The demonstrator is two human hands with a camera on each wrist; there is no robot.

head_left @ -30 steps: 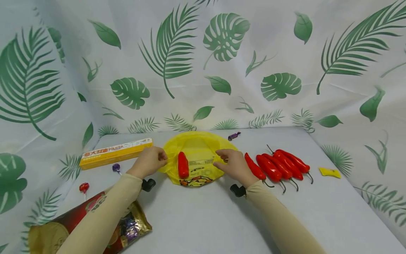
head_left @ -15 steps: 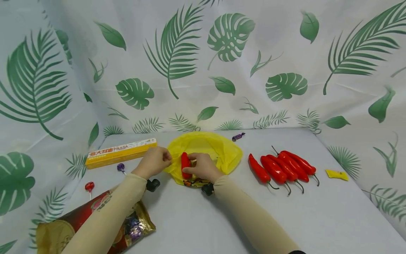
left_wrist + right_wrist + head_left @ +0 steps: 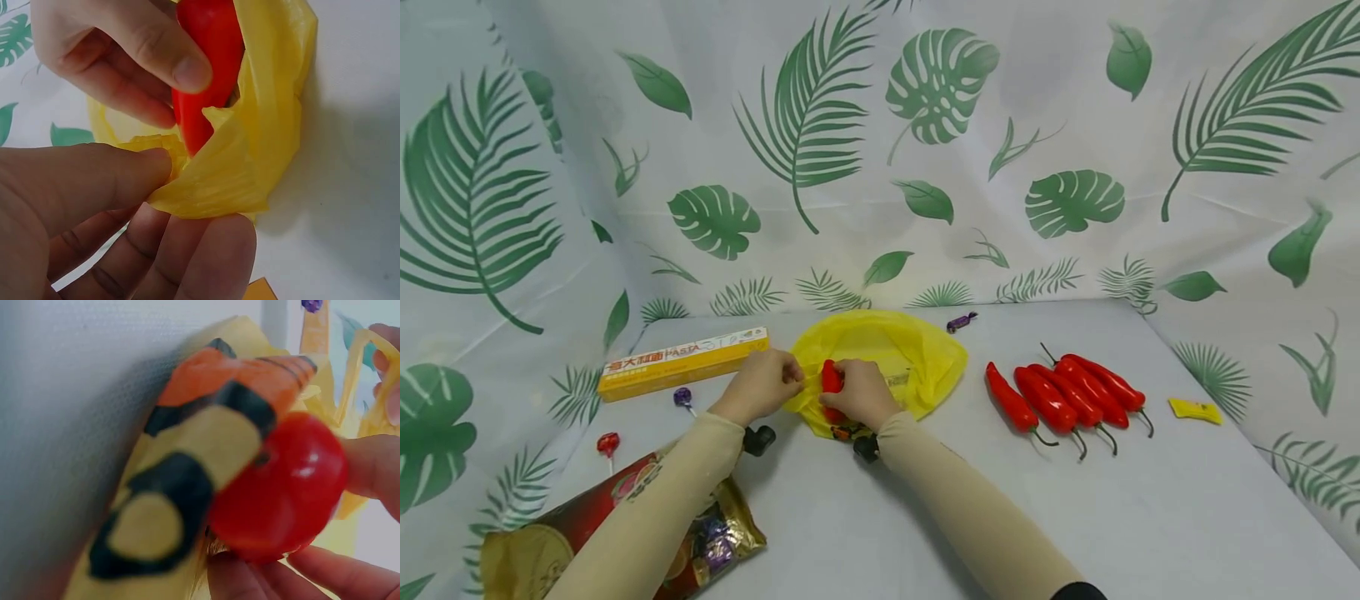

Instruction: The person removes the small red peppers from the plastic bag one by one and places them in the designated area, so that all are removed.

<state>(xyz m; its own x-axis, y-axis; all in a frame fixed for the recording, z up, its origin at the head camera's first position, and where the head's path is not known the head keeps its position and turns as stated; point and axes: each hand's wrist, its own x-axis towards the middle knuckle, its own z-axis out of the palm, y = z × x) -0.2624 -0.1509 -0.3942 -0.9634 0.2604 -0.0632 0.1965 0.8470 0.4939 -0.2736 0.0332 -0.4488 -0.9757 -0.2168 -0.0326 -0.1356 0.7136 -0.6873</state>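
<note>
A yellow plastic bag (image 3: 938, 367) lies spread at the middle of the table, its mouth gaping. My left hand (image 3: 760, 386) pinches the bag's left edge; in the left wrist view the crumpled plastic (image 3: 212, 178) sits between thumb and fingers. With thumb and fingers on either side, my right hand (image 3: 867, 393) grips a glossy red pepper (image 3: 830, 377) at the left part of the bag. In the right wrist view the rounded end of the pepper (image 3: 290, 487) faces the camera, beside the bag's orange and black print (image 3: 219, 381). The right hand hides part of it in the head view.
Several red chili peppers (image 3: 1048, 400) lie to the right, with a yellow packet (image 3: 1196, 411) beyond. A purple candy (image 3: 961, 322) is behind the bag. At left are a pasta box (image 3: 681, 364), two lollipops (image 3: 682, 397) and a red-gold candy bag (image 3: 730, 533).
My right hand has let go of the bag's right side, moved left and taken hold of the red pepper, which has shifted slightly. The left hand stays on the bag's edge.
</note>
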